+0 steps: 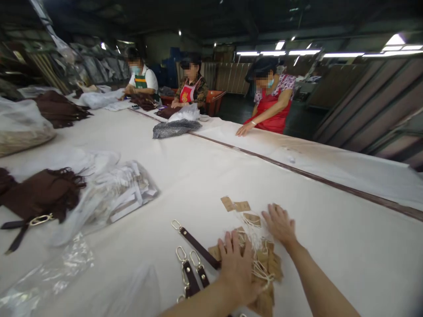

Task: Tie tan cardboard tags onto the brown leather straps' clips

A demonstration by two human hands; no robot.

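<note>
Left hand: the left hand (235, 266) lies palm down over the tags, fingers spread, not clenched; we can't tell if anything is caught under the palm.
Right hand: the right hand (280, 223) is palm down just right of the pile's far part, fingers extended, no grasp that we see.
Tags: brown tags (275, 265) are heaped on the near part of the table (333, 229), under and between the hands; a few lie loose on the far side.
Tag handling: we judge them light, thin, stiffish like card, easy to bend or crease; slide one to free an edge, then pinch that edge.
Strings: white strings (254, 241) run tangled over the pile; we expect soft, snag-prone cord, so lift by the card and tease loops apart gently.
Straps: a dark strap (198, 245) reaches the left hand's left side, contact unclear; more lie nearer. Probably bendy but firm; we'd hold the band, since the metal clip (176, 225) looks smooth and slippery.
Left side: a plastic bag (150, 187) with white pieces, brown goods (42, 193) beyond it.
Far side: a co-worker in a red apron (272, 112) leans over the table.
</note>
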